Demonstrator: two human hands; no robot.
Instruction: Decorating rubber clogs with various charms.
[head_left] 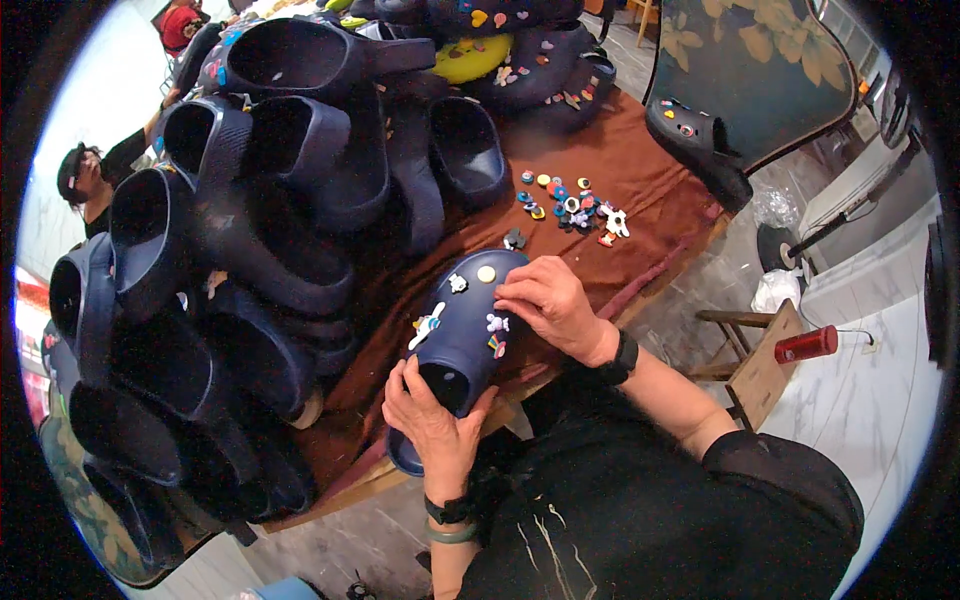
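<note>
A dark navy clog (462,318) lies in front of me at the table's near edge, toe pointing away. Several charms sit on its upper, among them a round cream charm (486,273), a long white charm (428,325) and a small rainbow charm (496,346). My left hand (437,415) grips the clog around its foot opening, thumb on one side and fingers on the other. At the right side of the toe, my right hand (552,308) is closed in a pinch against the upper. Whatever its fingertips hold is hidden.
Navy clogs (290,230) are piled high on the left. Loose charms (575,208) lie on the brown cloth (640,150) beyond my hands. Another decorated clog (698,145) rests at the right edge. A red cylinder (806,345) is on a wooden stool (765,370). Another person (95,185) is at far left.
</note>
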